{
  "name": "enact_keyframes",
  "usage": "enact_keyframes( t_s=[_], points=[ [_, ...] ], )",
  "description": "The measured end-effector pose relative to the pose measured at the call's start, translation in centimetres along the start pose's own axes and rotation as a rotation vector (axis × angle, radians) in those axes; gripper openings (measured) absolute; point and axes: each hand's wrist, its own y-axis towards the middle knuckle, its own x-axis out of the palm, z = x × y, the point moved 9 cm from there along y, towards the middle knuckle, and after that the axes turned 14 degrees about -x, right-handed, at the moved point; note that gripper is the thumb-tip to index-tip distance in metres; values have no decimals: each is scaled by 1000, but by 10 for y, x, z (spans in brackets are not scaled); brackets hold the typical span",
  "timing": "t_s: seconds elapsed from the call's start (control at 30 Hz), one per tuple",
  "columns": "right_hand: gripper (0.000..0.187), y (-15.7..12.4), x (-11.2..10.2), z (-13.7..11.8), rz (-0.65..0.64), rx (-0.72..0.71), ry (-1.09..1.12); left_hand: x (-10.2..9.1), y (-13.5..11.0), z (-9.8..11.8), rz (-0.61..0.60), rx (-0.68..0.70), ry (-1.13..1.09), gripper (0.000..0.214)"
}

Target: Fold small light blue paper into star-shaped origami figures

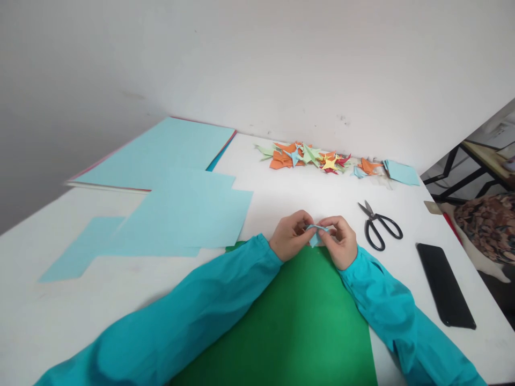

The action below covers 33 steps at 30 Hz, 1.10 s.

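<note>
A small folded piece of light-blue paper (315, 239) is pinched between my two hands, just above the far end of a green sheet (306, 316). My left hand (290, 235) grips its left side with thumb and fingers. On the right side, my right hand (340, 241) holds it the same way, the thumb pressed to the near face. The fingers cover much of the paper, so its exact folded shape cannot be made out. To the right of my right hand lie black-handled scissors (377, 222), blades apart and pointing away.
Light-blue sheets (189, 214) overlap at the left, beside a stack of large coloured paper (161, 150). Along the wall lies a pile of colourful folded paper figures (301, 155). A small light-blue paper stack (402, 172) sits far right; a black phone (446, 284) lies near the right edge.
</note>
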Motion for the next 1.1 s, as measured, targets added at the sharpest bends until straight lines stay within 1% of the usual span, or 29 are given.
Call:
enact_keyframes(
  t_s=[0.1,0.2,0.27,0.43,0.53,0.6,0.67,0.7,0.8,0.87,0.93,1.1],
  points=[
    [18,-1,2,9,-5,66,58,-2,2,0,-4,-5,-80,18],
    [25,0,3,11,-5,68,148,-6,3,1,15,5,-98,18],
    [26,0,3,9,-15,55,152,-7,3,1,19,3,-96,20],
    [13,-1,9,6,-122,75,116,-10,4,0,40,-9,-84,20],
    [13,-1,11,10,-154,109,135,-11,5,1,42,-1,-120,17],
    [15,-2,7,19,-111,170,135,-9,6,0,5,0,-164,19],
    [17,-3,1,27,-45,230,154,-3,7,-3,-64,-32,-182,21],
    [18,-3,-1,30,-16,238,162,-1,8,-5,-96,-54,-178,21],
    [20,2,-7,29,22,173,140,5,7,-7,-162,-86,-171,23],
    [19,3,-9,27,29,134,113,7,6,-4,-207,-64,-189,25],
    [18,3,-11,28,40,133,120,9,4,1,-246,-26,-202,27],
    [12,3,-8,28,51,152,195,9,3,5,-232,40,-159,35]
  ],
)
